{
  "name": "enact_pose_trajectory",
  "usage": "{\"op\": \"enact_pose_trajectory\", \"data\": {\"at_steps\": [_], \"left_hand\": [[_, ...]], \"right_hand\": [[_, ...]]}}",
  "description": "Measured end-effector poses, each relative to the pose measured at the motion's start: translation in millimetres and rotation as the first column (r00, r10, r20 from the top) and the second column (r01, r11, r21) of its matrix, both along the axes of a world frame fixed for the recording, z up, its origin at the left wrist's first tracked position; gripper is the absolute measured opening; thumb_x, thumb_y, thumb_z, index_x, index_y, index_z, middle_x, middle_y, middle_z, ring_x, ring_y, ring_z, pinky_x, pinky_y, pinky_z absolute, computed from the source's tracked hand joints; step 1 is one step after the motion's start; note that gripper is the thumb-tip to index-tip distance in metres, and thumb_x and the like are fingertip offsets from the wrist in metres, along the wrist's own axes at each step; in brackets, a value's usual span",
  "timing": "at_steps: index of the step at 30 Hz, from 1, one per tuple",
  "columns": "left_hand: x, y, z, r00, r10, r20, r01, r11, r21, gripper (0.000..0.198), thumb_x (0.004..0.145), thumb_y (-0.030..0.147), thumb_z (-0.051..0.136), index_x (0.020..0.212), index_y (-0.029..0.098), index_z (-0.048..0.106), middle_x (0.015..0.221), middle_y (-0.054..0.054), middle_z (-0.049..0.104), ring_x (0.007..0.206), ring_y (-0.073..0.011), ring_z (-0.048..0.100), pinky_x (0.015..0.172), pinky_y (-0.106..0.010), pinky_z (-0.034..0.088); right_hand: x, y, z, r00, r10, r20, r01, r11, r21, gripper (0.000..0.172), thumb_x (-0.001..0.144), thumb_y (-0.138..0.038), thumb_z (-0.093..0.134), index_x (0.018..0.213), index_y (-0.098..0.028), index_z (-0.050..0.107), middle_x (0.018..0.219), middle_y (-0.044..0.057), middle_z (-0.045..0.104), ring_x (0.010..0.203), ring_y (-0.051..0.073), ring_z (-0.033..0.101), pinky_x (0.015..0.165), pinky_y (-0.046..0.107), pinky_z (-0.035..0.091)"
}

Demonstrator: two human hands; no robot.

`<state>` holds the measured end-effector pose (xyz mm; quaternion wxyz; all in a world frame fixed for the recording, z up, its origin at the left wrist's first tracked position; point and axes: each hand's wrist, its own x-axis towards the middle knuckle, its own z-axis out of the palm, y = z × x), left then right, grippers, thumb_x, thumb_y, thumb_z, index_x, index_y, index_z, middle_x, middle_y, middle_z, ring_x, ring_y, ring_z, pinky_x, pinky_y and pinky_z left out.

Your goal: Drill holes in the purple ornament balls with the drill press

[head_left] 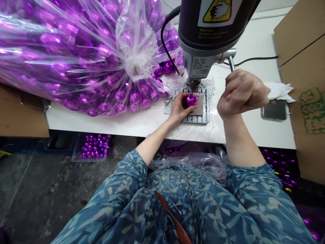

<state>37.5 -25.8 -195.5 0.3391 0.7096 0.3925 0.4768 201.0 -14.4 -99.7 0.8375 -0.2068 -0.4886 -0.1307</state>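
Observation:
My left hand grips a shiny purple faceted ball between thumb and fingers. Under the ball lies a flat brown board on the slotted metal base of a drill press. The drill's chuck is directly above the ball, and the bit reaches down to its top; whether it has entered the ball I cannot tell. My right hand is closed around the drill press's lever, its far end hidden in the fist.
A big clear bag of purple balls bulges over the table's left side. At right are a phone, white tissue and cardboard boxes. Dark shavings surround the base. A clear bin of purple balls sits below left.

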Motion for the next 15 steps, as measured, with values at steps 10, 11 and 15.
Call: {"op": "enact_pose_trajectory", "data": {"at_steps": [10, 11, 15], "left_hand": [[0, 0, 0.1, 1.000, -0.004, -0.008, 0.004, 1.000, -0.005, 0.059, 0.081, 0.048, 0.087, 0.124, 0.023, 0.056, 0.122, -0.009, 0.069, 0.115, -0.0260, 0.069, 0.102, -0.043, 0.055], [0, 0, 0.5, 1.000, -0.002, -0.010, 0.002, 1.000, -0.011, 0.059, 0.080, 0.049, 0.088, 0.124, 0.023, 0.056, 0.122, -0.009, 0.069, 0.115, -0.0261, 0.069, 0.102, -0.043, 0.055], [-1, 0, 1.7, 1.000, 0.002, -0.009, -0.002, 0.999, -0.034, 0.061, 0.078, 0.049, 0.090, 0.123, 0.023, 0.058, 0.123, -0.010, 0.069, 0.117, -0.0268, 0.069, 0.104, -0.045, 0.055]], "right_hand": [[11, 12, -17.6, 0.986, 0.032, 0.163, -0.031, 0.999, -0.011, 0.078, 0.092, -0.071, 0.043, 0.057, -0.009, 0.012, 0.038, -0.001, 0.014, 0.038, -0.001, 0.019, 0.047, 0.022, 0.030], [10, 9, -15.5, 0.984, 0.042, 0.170, -0.039, 0.999, -0.026, 0.077, 0.093, -0.071, 0.042, 0.057, -0.009, 0.012, 0.039, -0.001, 0.014, 0.038, -0.001, 0.020, 0.047, 0.022, 0.031], [-3, -14, 18.2, 0.985, 0.144, 0.094, -0.132, 0.983, -0.125, 0.075, 0.093, -0.068, 0.047, 0.059, -0.010, 0.014, 0.041, -0.001, 0.012, 0.039, -0.002, 0.021, 0.046, 0.019, 0.028]]}}
